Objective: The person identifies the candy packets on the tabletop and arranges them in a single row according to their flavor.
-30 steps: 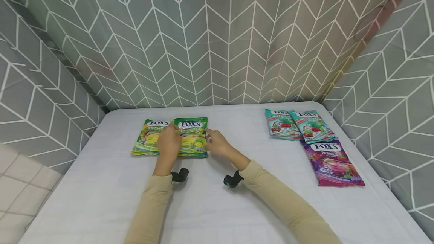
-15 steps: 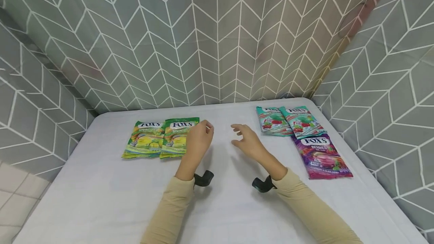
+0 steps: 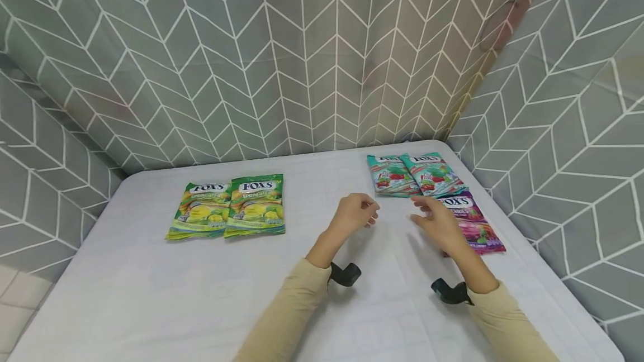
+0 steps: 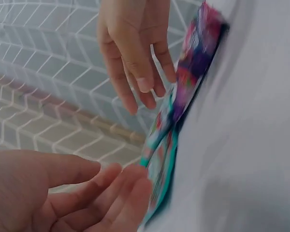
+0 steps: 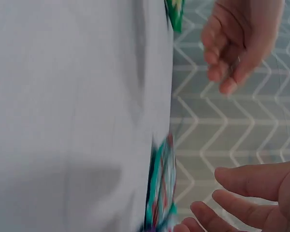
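My left hand (image 3: 354, 212) hovers over the white table, fingers loosely bent and holding nothing. Close to the purple berries candy bag (image 3: 480, 233) is my right hand (image 3: 439, 222), its fingers relaxed and parted; it overlaps part of that bag in the head view. Two teal mint candy bags (image 3: 393, 175) (image 3: 434, 175) lie behind the hands, one lapping over the other and the purple bag's top edge. On the left, two green and yellow spring tea candy bags (image 3: 202, 211) (image 3: 255, 205) lie side by side, slightly overlapping.
A white cloth covers the table (image 3: 201, 295). Grey curtains (image 3: 282, 60) with white zigzag lines stand behind and at both sides. Black wrist cameras (image 3: 345, 274) sit on both wrists.
Both hands have left the green bags and travelled right, toward the teal and purple bags. The right-hand green bag now shows fully. The head view has turned a little to the right.
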`<state>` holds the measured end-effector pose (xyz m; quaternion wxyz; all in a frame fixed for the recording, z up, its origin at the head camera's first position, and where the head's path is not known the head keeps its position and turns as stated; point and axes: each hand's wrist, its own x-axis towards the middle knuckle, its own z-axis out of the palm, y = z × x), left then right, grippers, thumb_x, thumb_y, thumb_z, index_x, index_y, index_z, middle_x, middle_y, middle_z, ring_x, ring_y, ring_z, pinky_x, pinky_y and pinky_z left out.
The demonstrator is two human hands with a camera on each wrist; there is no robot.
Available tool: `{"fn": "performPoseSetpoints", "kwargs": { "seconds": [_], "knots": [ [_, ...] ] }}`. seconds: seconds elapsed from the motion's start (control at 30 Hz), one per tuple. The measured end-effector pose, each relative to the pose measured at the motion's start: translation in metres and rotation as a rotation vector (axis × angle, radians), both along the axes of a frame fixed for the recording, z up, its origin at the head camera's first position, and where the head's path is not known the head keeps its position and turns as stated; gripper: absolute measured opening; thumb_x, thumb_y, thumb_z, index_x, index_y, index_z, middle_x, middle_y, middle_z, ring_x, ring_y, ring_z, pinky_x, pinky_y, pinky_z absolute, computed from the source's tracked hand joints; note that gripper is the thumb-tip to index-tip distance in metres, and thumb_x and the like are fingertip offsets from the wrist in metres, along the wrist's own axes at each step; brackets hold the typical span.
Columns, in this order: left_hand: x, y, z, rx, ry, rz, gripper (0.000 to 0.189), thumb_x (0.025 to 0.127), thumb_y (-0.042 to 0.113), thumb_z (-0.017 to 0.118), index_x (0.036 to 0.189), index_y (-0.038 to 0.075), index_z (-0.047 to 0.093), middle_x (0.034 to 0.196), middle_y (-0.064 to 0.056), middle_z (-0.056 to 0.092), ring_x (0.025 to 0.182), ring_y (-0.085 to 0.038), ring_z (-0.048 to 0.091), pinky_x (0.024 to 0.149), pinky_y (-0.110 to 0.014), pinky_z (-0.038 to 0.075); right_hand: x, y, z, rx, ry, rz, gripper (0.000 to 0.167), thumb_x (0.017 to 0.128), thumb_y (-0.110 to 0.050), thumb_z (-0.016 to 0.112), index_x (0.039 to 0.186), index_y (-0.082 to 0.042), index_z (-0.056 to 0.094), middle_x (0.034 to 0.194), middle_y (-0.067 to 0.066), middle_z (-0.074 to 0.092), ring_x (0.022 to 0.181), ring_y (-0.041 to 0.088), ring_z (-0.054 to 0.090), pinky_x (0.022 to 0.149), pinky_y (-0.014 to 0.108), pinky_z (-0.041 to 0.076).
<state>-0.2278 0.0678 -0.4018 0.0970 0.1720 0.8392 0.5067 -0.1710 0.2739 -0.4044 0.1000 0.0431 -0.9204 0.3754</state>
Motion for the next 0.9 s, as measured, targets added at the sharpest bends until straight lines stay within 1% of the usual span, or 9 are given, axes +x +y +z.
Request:
{"fn": "performPoseSetpoints", "kwargs": {
  "seconds": [0.1, 0.2, 0.27, 0.37, 0.5, 0.6, 0.73, 0.83, 0.9],
  "knots": [
    [0.002, 0.018, -0.004, 0.043, -0.076, -0.063, 0.018, 0.097, 0.012, 0.059, 0.1, -0.002, 0.069, 0.077, -0.004, 0.068, 0.064, -0.012, 0.065, 0.059, -0.023, 0.054, 0.007, 0.022, 0.001, -0.003, -0.006, -0.053, 0.041, 0.092, -0.003, 0.063, 0.129, 0.009, 0.05, 0.122, 0.032, 0.055, 0.112, 0.046, 0.051, 0.093, 0.056, 0.042],
    [0.008, 0.037, -0.01, 0.018, -0.08, -0.119, 0.019, 0.097, 0.015, 0.06, 0.102, -0.001, 0.07, 0.079, -0.003, 0.068, 0.064, -0.009, 0.064, 0.059, -0.021, 0.052, 0.015, 0.04, 0.002, 0.014, -0.027, -0.101, 0.042, 0.094, -0.004, 0.061, 0.131, 0.01, 0.048, 0.122, 0.035, 0.054, 0.109, 0.049, 0.054, 0.091, 0.056, 0.044],
    [0.015, 0.05, -0.015, -0.009, -0.082, -0.154, 0.02, 0.097, 0.017, 0.06, 0.104, 0.001, 0.071, 0.078, -0.001, 0.068, 0.063, -0.007, 0.063, 0.058, -0.02, 0.05, 0.02, 0.051, 0.002, 0.034, -0.052, -0.144, 0.044, 0.094, -0.007, 0.061, 0.132, 0.011, 0.046, 0.124, 0.036, 0.052, 0.114, 0.051, 0.05, 0.093, 0.06, 0.04],
    [0.025, 0.068, -0.02, -0.021, -0.133, -0.187, 0.021, 0.095, 0.017, 0.062, 0.107, 0.003, 0.07, 0.078, 0.002, 0.068, 0.065, -0.006, 0.062, 0.06, -0.019, 0.049, 0.025, 0.065, -0.002, 0.085, -0.054, -0.22, 0.047, 0.093, -0.009, 0.061, 0.132, 0.013, 0.046, 0.125, 0.038, 0.049, 0.116, 0.054, 0.045, 0.094, 0.064, 0.035],
    [0.034, 0.084, -0.026, -0.014, -0.205, -0.193, 0.025, 0.093, 0.018, 0.063, 0.112, 0.004, 0.069, 0.079, 0.002, 0.069, 0.067, -0.007, 0.063, 0.064, -0.019, 0.048, 0.028, 0.081, -0.009, 0.125, -0.051, -0.296, 0.049, 0.092, -0.01, 0.062, 0.129, 0.017, 0.044, 0.125, 0.043, 0.043, 0.116, 0.058, 0.038, 0.093, 0.067, 0.031],
    [0.039, 0.089, -0.03, 0.027, -0.263, -0.188, 0.029, 0.093, 0.019, 0.063, 0.117, 0.003, 0.067, 0.082, -0.001, 0.071, 0.072, -0.011, 0.066, 0.069, -0.021, 0.049, 0.029, 0.088, -0.012, 0.123, -0.126, -0.305, 0.056, 0.094, -0.015, 0.059, 0.132, 0.02, 0.036, 0.129, 0.047, 0.035, 0.118, 0.061, 0.034, 0.094, 0.069, 0.029],
    [0.043, 0.09, -0.03, 0.102, -0.339, -0.178, 0.033, 0.094, 0.017, 0.062, 0.122, 0.0, 0.063, 0.088, -0.005, 0.072, 0.081, -0.017, 0.069, 0.075, -0.025, 0.052, 0.03, 0.091, -0.013, 0.1, -0.255, -0.276, 0.065, 0.098, -0.02, 0.052, 0.137, 0.023, 0.023, 0.133, 0.049, 0.027, 0.121, 0.062, 0.029, 0.098, 0.069, 0.027],
    [0.044, 0.09, -0.031, 0.133, -0.366, -0.181, 0.035, 0.094, 0.017, 0.062, 0.124, 0.0, 0.062, 0.09, -0.006, 0.072, 0.084, -0.017, 0.069, 0.077, -0.026, 0.052, 0.03, 0.093, -0.014, 0.096, -0.29, -0.261, 0.067, 0.099, -0.023, 0.05, 0.138, 0.023, 0.019, 0.134, 0.049, 0.026, 0.123, 0.062, 0.028, 0.099, 0.068, 0.027],
    [0.045, 0.091, -0.032, 0.141, -0.375, -0.188, 0.037, 0.091, 0.015, 0.063, 0.125, -0.001, 0.062, 0.093, -0.004, 0.072, 0.083, -0.016, 0.068, 0.077, -0.025, 0.052, 0.031, 0.094, -0.014, 0.103, -0.284, -0.262, 0.067, 0.1, -0.024, 0.05, 0.137, 0.024, 0.021, 0.133, 0.048, 0.028, 0.122, 0.061, 0.03, 0.098, 0.068, 0.029]
  ]
}}
